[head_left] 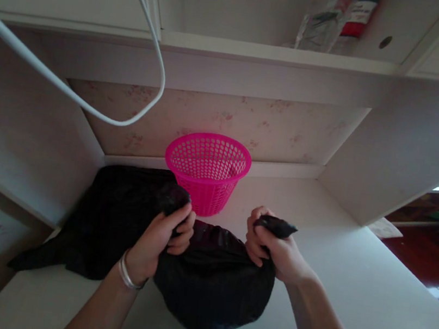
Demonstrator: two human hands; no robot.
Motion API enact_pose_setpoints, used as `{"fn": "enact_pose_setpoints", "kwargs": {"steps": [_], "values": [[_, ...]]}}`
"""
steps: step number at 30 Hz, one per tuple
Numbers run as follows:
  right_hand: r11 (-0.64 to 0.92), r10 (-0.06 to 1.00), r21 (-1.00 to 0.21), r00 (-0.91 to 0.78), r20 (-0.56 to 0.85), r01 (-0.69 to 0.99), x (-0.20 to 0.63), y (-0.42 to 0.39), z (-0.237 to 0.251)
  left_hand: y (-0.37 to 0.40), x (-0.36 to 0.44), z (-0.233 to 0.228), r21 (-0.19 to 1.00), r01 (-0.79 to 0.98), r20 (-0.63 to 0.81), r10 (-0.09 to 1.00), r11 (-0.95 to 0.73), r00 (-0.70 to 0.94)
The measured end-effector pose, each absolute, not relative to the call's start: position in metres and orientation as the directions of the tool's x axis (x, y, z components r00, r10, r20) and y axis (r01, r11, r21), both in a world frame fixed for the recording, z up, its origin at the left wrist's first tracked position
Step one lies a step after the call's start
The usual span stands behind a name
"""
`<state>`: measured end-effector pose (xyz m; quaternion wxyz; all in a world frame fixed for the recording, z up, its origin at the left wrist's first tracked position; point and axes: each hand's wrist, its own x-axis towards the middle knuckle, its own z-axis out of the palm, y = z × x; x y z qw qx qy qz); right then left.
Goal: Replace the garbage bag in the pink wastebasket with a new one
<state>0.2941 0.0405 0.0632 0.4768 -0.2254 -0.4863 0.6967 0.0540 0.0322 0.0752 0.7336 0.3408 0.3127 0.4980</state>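
Observation:
A black plastic bag (213, 284) hangs between my two hands above the white desk top, its body bulging and tapering to a low point. My left hand (163, 238), with a silver bangle at the wrist, is closed around one upper corner of the bag. The opposite corner is gripped by my right hand (271, 244), a dark tip of plastic sticking out past the thumb. Just beyond the bag stands a pink perforated basket (211, 191), upright. Left of it lies another black plastic bag (112, 220), spread on the desk. What the held bag contains is hidden.
A white cable (106, 117) loops down at upper left. Overhead, a shelf (277, 53) carries a clear plastic package (320, 28) and a red-and-green container (359, 15). White side panels flank the desk top (352, 272). Reddish wooden floor (436, 263) shows at right.

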Motion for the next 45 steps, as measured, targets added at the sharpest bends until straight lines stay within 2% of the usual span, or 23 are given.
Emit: {"fn": "enact_pose_setpoints", "kwargs": {"steps": [3, 5, 7, 9, 14, 18, 24, 27, 30, 32, 34, 37, 39, 42, 45], "values": [[-0.128, 0.782, -0.963, -0.621, 0.049, -0.237, 0.295, 0.037, 0.067, 0.034, 0.068, 0.072, 0.885, -0.354, -0.236, 0.946, 0.304, 0.222], [-0.171, 0.692, -0.968, -0.721, 0.014, -0.183, 0.297, 0.035, 0.068, 0.031, 0.074, 0.073, 0.873, -0.404, -0.227, 0.960, 0.274, 0.162], [-0.164, 0.653, -0.967, -0.756, 0.043, -0.196, 0.296, 0.036, 0.066, 0.027, 0.078, 0.076, 0.847, -0.472, -0.195, 0.969, 0.243, 0.149], [-0.121, 0.677, -0.963, -0.730, 0.097, -0.241, 0.293, 0.038, 0.065, 0.023, 0.079, 0.077, 0.854, -0.474, -0.153, 0.975, 0.213, 0.164], [-0.044, 0.772, -0.942, -0.610, 0.179, -0.332, 0.277, 0.037, 0.068, 0.020, 0.081, 0.071, 0.938, -0.320, -0.054, 0.968, 0.133, 0.243], [0.010, 0.800, -0.910, -0.542, 0.256, -0.415, 0.266, 0.031, 0.070, 0.020, 0.084, 0.066, 0.969, -0.227, -0.045, 0.974, 0.097, 0.224], [0.240, 0.881, -0.967, -0.400, 0.252, -0.079, 0.260, 0.032, 0.066, 0.021, 0.087, 0.055, 0.997, -0.063, -0.021, 0.987, 0.032, 0.158], [0.340, 0.879, -0.939, -0.372, 0.299, 0.049, 0.263, 0.033, 0.070, 0.020, 0.080, 0.048, 0.985, -0.117, -0.085, 0.952, 0.125, 0.294], [0.418, 0.793, -0.900, -0.530, 0.299, 0.119, 0.269, 0.032, 0.073, 0.017, 0.073, 0.045, 0.946, -0.230, -0.109, 0.891, 0.230, 0.440], [0.375, 0.742, -0.919, -0.632, 0.221, 0.118, 0.272, 0.032, 0.071, 0.017, 0.074, 0.045, 0.970, -0.167, -0.092, 0.900, 0.179, 0.426], [0.237, 0.759, -0.970, -0.633, 0.153, 0.049, 0.274, 0.033, 0.065, 0.017, 0.078, 0.046, 0.996, -0.036, -0.060, 0.927, 0.078, 0.369], [0.042, 0.873, -0.989, -0.476, 0.105, -0.141, 0.278, 0.039, 0.055, 0.017, 0.084, 0.045, 0.999, 0.001, -0.036, 0.953, 0.038, 0.300], [0.045, 0.915, -0.978, -0.384, 0.123, -0.206, 0.280, 0.043, 0.052, 0.016, 0.086, 0.045, 0.998, -0.028, -0.042, 0.959, 0.052, 0.280], [0.115, 0.881, -0.985, -0.445, 0.160, -0.127, 0.284, 0.047, 0.051, 0.015, 0.087, 0.046, 1.000, -0.017, -0.013, 0.960, 0.019, 0.281], [0.089, 0.864, -0.996, -0.498, 0.081, -0.007, 0.284, 0.047, 0.048, 0.016, 0.087, 0.047, 0.998, -0.029, 0.053, 0.954, -0.047, 0.296]]}}
